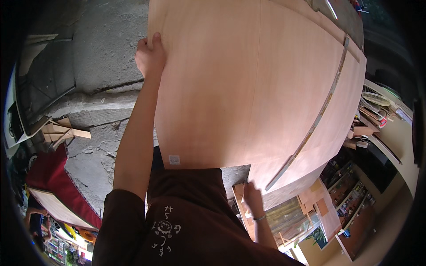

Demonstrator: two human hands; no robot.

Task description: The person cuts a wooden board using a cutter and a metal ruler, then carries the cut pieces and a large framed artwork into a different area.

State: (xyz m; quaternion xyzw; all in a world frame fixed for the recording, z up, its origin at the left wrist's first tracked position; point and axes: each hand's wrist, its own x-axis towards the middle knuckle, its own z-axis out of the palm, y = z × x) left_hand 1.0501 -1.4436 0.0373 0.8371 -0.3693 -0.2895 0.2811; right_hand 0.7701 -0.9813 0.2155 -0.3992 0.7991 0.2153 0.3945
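Observation:
A large pale plywood sheet point(204, 88), with a seam line down it and a small white label near its lower left corner, fills the upper middle. My left hand point(150, 55) grips its left edge high up, thumb over the face. My right hand point(254, 199) is lower, at the sheet's stepped lower edge right of my body, its fingers curled at that edge and partly hidden. A long narrow metal straightedge point(308, 133) lies diagonally across the right part of the plywood.
Cracked grey concrete point(97, 35) is at left, with wood offcuts point(60, 133) and a red cloth point(57, 175). A person point(36, 226) is at lower left. At right are piled boards point(370, 115), shelves point(346, 195) and more wood panels point(310, 199).

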